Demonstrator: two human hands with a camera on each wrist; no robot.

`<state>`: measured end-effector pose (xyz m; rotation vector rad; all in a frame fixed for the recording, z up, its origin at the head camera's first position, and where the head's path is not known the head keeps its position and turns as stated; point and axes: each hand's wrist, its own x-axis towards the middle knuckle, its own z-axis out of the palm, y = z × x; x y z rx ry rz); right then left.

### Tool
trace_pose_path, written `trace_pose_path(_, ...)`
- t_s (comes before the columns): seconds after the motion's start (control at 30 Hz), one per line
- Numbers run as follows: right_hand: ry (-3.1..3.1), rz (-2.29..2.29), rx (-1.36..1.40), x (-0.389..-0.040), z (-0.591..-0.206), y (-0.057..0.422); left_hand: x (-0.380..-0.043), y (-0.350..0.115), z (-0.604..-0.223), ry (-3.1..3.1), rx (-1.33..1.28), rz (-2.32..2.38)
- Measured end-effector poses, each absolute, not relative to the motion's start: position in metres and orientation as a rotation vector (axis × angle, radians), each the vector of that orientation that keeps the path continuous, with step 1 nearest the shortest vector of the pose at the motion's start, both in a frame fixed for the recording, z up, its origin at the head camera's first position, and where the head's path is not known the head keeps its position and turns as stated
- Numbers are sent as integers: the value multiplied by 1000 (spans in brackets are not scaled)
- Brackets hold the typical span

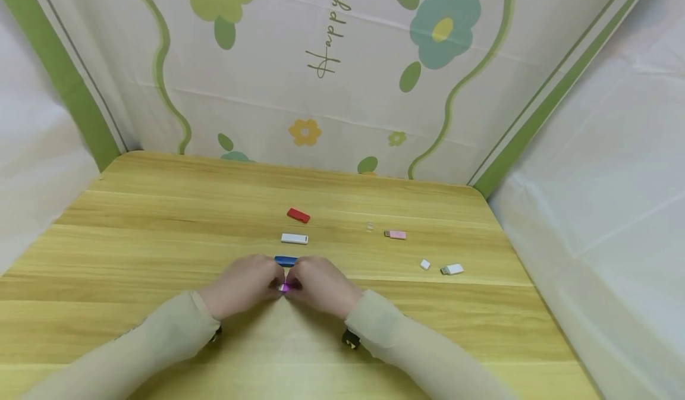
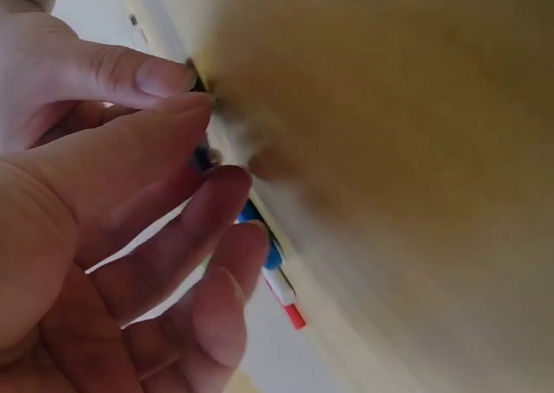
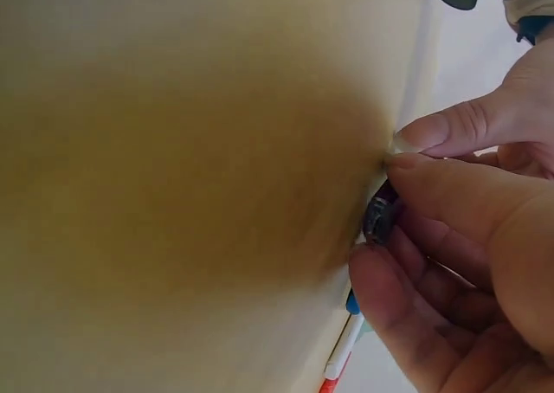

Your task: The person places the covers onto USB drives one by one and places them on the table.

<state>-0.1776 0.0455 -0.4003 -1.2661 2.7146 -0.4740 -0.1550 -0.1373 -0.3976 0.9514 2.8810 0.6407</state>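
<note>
In the head view, my left hand (image 1: pixel 245 282) and right hand (image 1: pixel 324 282) meet low over the table. Between their fingertips they pinch a small purple USB stick (image 1: pixel 286 287) with a pale, shiny end; most of it is covered by fingers. Seen from the right wrist, the stick (image 3: pixel 381 213) looks dark, under the thumb and index finger. Just beyond the hands lies a blue USB stick (image 1: pixel 285 261), partly hidden by the right hand. Farther back, a white USB stick (image 1: pixel 294 239) and a red one (image 1: pixel 298 216) continue the row.
To the right on the wooden table (image 1: pixel 160 227) lie a pink USB stick (image 1: pixel 396 235) with its plug bare and a small clear cap (image 1: pixel 370 226). Nearer are a white stick (image 1: pixel 452 269) with bare plug and a white cap (image 1: pixel 425 264). A flower-printed curtain (image 1: pixel 369 91) hangs behind.
</note>
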Motion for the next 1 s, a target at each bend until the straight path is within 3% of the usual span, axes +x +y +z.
trace_pose_path(0.67, 2698, -359, -1182, -180, -394, 36, -160, -132, -385, 2815, 888, 606)
trace_pose_path(1.0, 2630, -289, -1256, -182, -387, 54, -161, -133, -380, 2847, 901, 512)
